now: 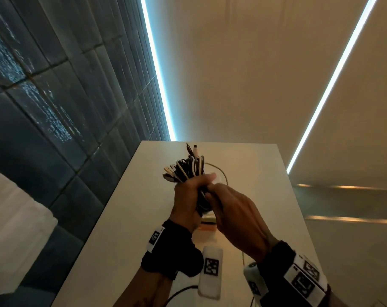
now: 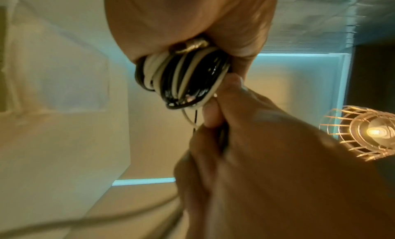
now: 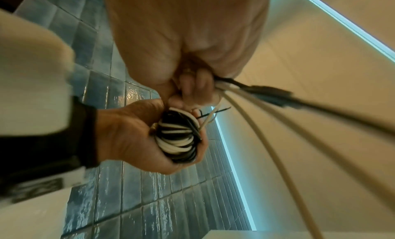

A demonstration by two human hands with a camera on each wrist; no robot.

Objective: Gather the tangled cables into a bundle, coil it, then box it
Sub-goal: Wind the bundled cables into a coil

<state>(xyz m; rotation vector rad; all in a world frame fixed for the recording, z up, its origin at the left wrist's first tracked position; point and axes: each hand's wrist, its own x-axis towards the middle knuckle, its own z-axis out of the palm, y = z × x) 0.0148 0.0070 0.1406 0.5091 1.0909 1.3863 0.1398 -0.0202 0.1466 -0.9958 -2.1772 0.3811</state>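
Above table (image 1: pixel 243 165), hand-held cable bundle (image 1: pixel 189 168)

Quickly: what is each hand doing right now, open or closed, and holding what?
Left hand: closed, gripping the cable bundle.
Right hand: closed, fingers pinching loose cable strands that trail from the bundle.

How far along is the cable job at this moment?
Gathering looks done: the left hand grips the black-and-white cable bundle above the table. Coiling is in hand: the right hand pinches loose strands trailing off the bundle. Boxing is left; what lies beneath the hands is hidden.
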